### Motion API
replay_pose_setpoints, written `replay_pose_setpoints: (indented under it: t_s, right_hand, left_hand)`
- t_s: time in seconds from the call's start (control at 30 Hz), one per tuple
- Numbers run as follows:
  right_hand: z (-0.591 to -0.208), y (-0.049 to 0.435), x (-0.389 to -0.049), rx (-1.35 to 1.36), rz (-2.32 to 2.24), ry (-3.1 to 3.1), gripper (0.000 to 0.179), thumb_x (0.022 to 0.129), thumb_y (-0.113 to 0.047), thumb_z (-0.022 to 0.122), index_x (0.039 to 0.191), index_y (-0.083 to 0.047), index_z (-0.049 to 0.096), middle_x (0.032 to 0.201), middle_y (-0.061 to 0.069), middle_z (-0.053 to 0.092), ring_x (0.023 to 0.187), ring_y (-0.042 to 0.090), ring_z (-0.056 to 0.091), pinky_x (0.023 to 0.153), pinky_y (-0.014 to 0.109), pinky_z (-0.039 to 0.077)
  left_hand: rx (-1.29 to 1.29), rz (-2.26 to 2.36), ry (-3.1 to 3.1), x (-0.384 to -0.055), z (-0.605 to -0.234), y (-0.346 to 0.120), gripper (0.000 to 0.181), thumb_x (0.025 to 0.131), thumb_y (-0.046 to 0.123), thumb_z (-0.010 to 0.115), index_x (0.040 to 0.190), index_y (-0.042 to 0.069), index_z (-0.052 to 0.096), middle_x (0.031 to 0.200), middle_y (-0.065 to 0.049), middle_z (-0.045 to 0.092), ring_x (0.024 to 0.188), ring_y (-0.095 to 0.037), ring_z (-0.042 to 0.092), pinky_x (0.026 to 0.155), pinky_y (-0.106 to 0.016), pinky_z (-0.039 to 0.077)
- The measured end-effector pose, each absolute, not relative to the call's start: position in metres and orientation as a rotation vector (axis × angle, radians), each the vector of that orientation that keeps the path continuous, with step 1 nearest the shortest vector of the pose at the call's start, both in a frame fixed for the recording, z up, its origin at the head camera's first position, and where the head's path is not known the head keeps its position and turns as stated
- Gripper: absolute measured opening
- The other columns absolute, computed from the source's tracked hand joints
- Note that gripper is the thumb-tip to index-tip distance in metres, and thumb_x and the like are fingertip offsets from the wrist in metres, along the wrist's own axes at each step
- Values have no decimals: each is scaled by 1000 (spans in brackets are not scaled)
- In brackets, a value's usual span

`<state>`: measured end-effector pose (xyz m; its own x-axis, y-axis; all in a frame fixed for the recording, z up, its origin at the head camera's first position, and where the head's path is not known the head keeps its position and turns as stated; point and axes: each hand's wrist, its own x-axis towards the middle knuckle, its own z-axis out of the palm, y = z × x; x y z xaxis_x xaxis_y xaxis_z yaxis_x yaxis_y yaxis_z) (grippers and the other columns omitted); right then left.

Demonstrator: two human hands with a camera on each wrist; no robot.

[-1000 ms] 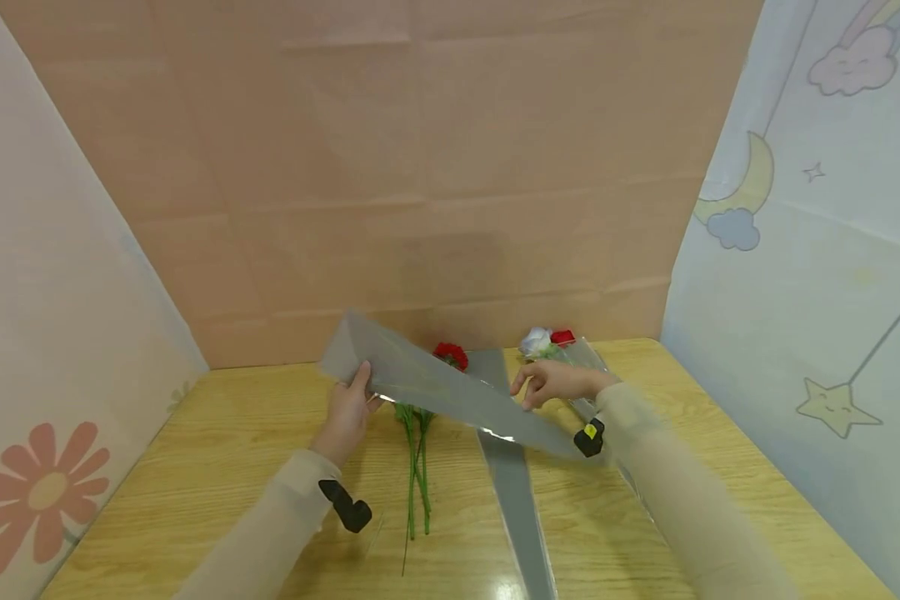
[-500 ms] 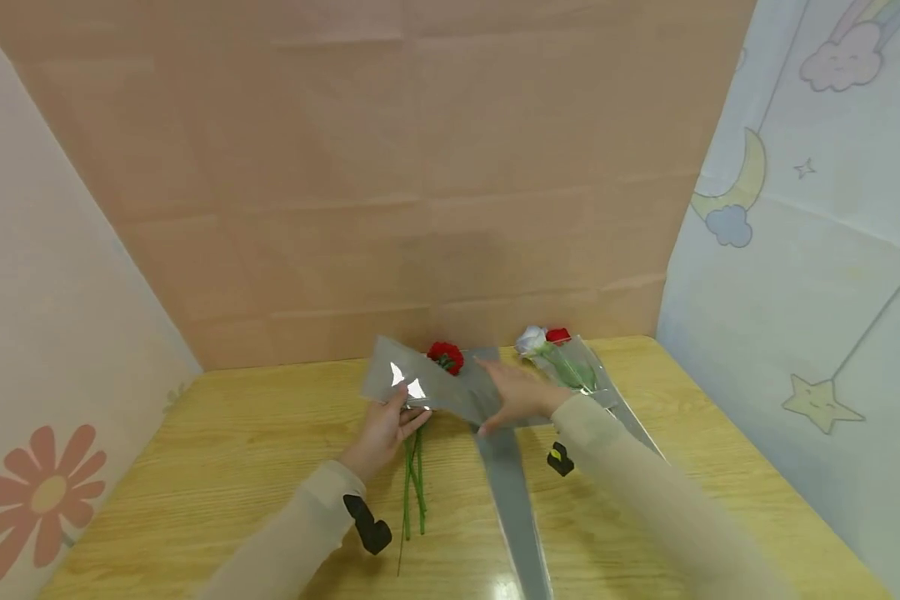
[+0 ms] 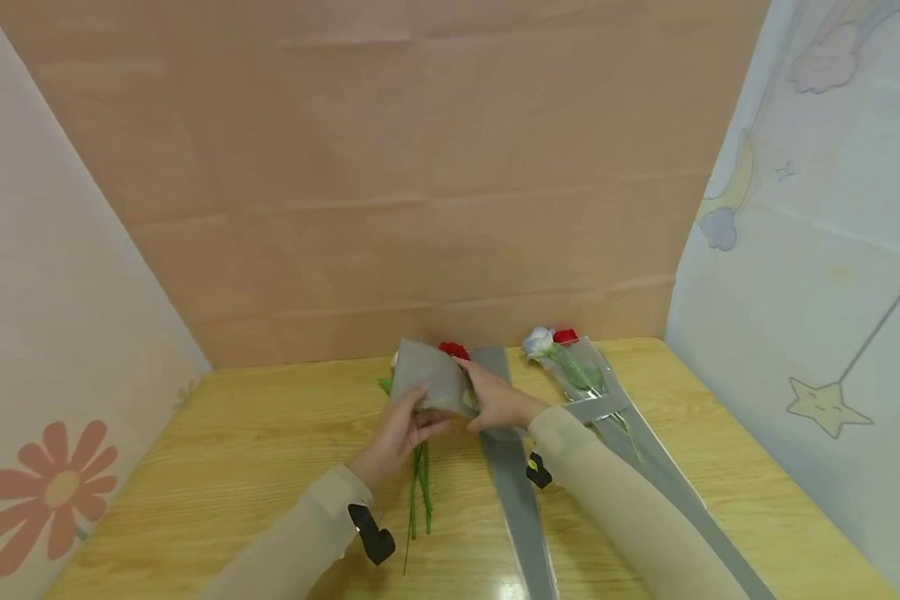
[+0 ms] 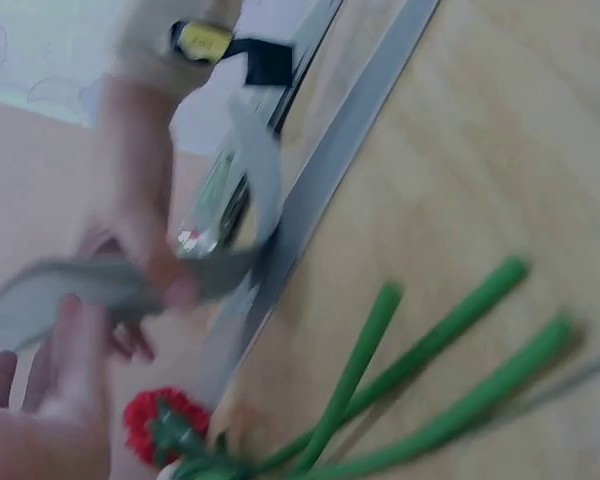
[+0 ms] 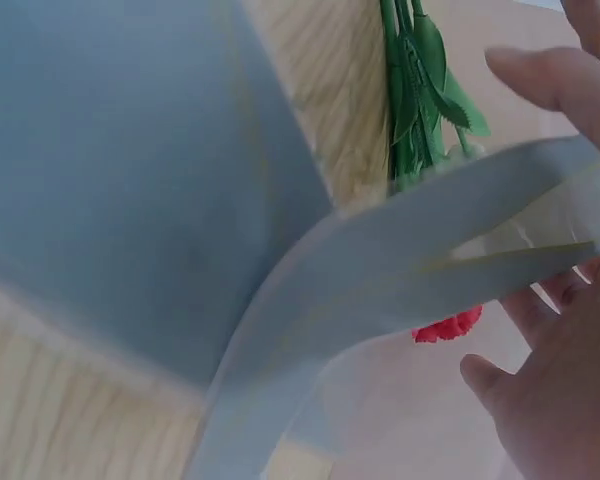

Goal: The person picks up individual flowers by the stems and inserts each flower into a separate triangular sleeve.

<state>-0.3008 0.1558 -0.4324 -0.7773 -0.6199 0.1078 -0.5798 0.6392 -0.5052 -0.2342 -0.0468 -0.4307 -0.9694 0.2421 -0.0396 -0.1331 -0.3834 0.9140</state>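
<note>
My left hand point(image 3: 397, 432) pinches a translucent grey plastic flower sleeve point(image 3: 427, 375), its thumb on top. At the sleeve's right edge my right hand point(image 3: 498, 400) touches it with thumb and fingers spread. In the right wrist view the sleeve point(image 5: 400, 260) bends past the fingers of a hand. Beneath the sleeve lie green flower stems point(image 3: 420, 492) and a red carnation point(image 3: 454, 351). The carnation point(image 4: 165, 425) and thick stems point(image 4: 420, 380) also show in the left wrist view. A pale bloom is mostly hidden behind the sleeve.
A flat grey sleeve point(image 3: 521, 508) lies lengthwise on the wooden table point(image 3: 270, 467). To the right, a wrapped bunch point(image 3: 577, 367) holds a white and a red flower. A tan backdrop point(image 3: 420, 208) stands behind, with patterned panels at both sides.
The held sleeve has moved from raised and stretched rightward to low over the flowers, its wide end now upright. The left hand moved right and the right hand moved left, closer together.
</note>
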Motion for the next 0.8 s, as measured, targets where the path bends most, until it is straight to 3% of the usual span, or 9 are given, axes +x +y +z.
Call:
replay_pose_setpoints:
  t_s: [0.13, 0.23, 0.4, 0.6, 0.8]
  right_hand:
    - [-434, 160, -301, -1021, -763, 2825, 115, 68, -19, 87, 154, -8, 12, 151, 14, 31, 137, 32, 36, 111, 50, 34]
    - [-435, 162, -302, -1046, -672, 2873, 112, 69, -19, 86, 154, -9, 14, 149, 13, 33, 135, 31, 38, 110, 49, 35]
    - [-436, 165, -302, -1101, -552, 2914, 113, 68, -22, 86, 154, -11, 14, 143, 11, 38, 131, 29, 41, 110, 51, 34]
    - [-439, 168, -302, -1139, -490, 2950, 116, 67, -26, 88, 155, -12, 14, 139, 10, 42, 128, 27, 41, 109, 51, 33]
    - [-443, 169, -301, -1174, -505, 2970, 114, 65, -27, 89, 153, -9, 18, 136, 10, 44, 125, 26, 43, 109, 51, 33]
  left_hand:
    - [138, 2373, 1847, -246, -421, -67, 53, 101, 34, 46, 139, -1, 38, 118, -10, 57, 96, -12, 62, 88, -35, 53]
    - [110, 2254, 2045, -255, -412, -81, 42, 100, 34, 51, 124, 0, 53, 100, 0, 60, 88, -10, 58, 77, -27, 50]
    - [78, 2053, 2243, -260, -406, -91, 27, 95, 23, 63, 105, -2, 62, 93, -2, 63, 82, -11, 58, 73, -26, 53]
    - [22, 2017, 2279, -264, -409, -92, 26, 92, 21, 68, 102, -3, 67, 102, -7, 67, 86, -14, 62, 78, -32, 57]
    - [35, 2183, 2026, -263, -414, -81, 18, 91, 20, 69, 89, 2, 67, 93, -2, 66, 84, -14, 65, 75, -32, 58]
